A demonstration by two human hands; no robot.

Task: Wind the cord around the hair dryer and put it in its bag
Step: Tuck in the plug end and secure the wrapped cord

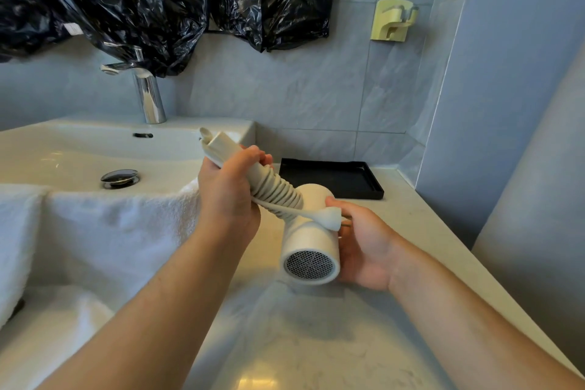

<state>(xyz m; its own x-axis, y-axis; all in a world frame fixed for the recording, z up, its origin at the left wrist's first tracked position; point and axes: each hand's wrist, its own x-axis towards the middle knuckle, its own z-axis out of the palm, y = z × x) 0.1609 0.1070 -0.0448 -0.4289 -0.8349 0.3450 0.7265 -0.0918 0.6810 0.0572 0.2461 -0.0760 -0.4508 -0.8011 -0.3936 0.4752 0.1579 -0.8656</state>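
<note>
Hands hold a white hair dryer (311,244) in the air above the pale marble surface (316,342), just right of the sink (95,149). The dryer has a matte finish and a short round barrel. Its rear end faces the camera and shows a fine honeycomb mesh grille. Its handle points up and to the left, toward the sink.

The white cord (278,191) is wound around the handle in tight, even coils that run from the barrel up under the left hand (228,190). A last stretch of cord crosses the coils slantwise down to the plug (330,218), which lies against the side of the barrel.

The left hand is closed around the upper handle, over the coils, and the handle's end sticks out beyond its fingers. The right hand (364,247) cups the barrel from the right, fingers curled behind it, with its thumb on the plug.

A white towel (110,222) drapes over the sink's near edge. A chrome faucet (148,95) stands at the back of the sink and a metal drain stopper (120,177) sits in the basin. A shallow black tray (335,179) sits on the surface behind the dryer. Crumpled black plastic sheeting (142,0) hangs on the wall above, and a pale yellow holder (392,20) is fixed to the tiles on the right.
</note>
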